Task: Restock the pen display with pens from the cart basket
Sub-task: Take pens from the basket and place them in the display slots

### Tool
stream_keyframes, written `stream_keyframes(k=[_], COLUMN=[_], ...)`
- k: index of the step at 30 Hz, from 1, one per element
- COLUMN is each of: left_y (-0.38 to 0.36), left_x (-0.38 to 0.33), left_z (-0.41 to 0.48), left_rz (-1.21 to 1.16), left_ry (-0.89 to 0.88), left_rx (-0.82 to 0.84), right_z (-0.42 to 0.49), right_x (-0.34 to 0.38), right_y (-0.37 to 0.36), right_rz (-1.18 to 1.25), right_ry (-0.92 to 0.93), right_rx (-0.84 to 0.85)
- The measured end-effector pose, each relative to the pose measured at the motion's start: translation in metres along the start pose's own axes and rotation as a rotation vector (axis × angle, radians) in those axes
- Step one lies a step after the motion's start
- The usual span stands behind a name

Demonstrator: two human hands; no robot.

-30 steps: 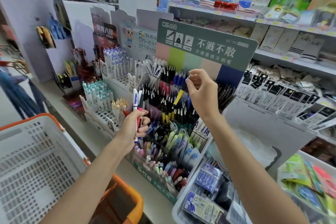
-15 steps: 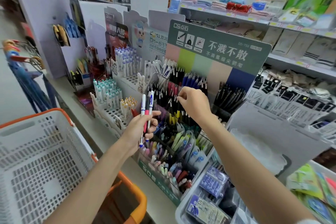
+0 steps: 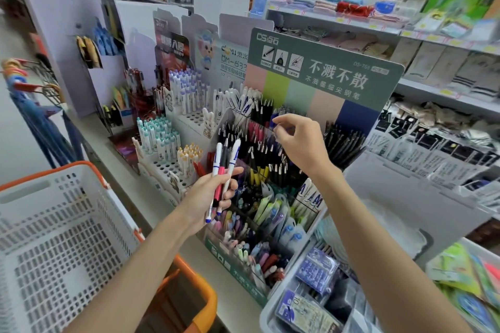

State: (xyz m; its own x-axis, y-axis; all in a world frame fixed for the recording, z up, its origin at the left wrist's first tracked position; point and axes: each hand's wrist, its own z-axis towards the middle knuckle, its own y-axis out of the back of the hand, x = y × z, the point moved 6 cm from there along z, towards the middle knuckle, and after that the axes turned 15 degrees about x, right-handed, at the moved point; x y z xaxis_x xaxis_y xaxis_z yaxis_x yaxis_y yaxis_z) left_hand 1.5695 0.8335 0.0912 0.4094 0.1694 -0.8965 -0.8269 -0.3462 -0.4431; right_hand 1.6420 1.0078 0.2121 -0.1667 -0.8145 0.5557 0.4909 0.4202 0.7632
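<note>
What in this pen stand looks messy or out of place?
Only the front of the green pen display: the pastel pens in its lowest compartments lie jumbled, leaning every which way, while the black pens in the tiers above stand in tidy rows. Nothing looks spilled or broken.

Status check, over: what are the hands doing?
Left hand grips a bunch of pens. Right hand at blue pen in pen display, grip unclear. Nothing in the way.

Left hand [image 3: 207, 194] grips pens [image 3: 224, 162]; right hand [image 3: 300, 143] at pen display [image 3: 324, 67]
</note>
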Motion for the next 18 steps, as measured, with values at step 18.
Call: stream_keyframes(k=[18], left_y=[-0.054], left_x=[0.007], left_z=[0.023], left_rz=[0.173], left_ry=[0.079], left_rx=[0.067], right_z=[-0.080], right_x=[-0.022], right_y=[0.055], right_rz=[0.367], right_ry=[0.046], right_rx=[-0.335])
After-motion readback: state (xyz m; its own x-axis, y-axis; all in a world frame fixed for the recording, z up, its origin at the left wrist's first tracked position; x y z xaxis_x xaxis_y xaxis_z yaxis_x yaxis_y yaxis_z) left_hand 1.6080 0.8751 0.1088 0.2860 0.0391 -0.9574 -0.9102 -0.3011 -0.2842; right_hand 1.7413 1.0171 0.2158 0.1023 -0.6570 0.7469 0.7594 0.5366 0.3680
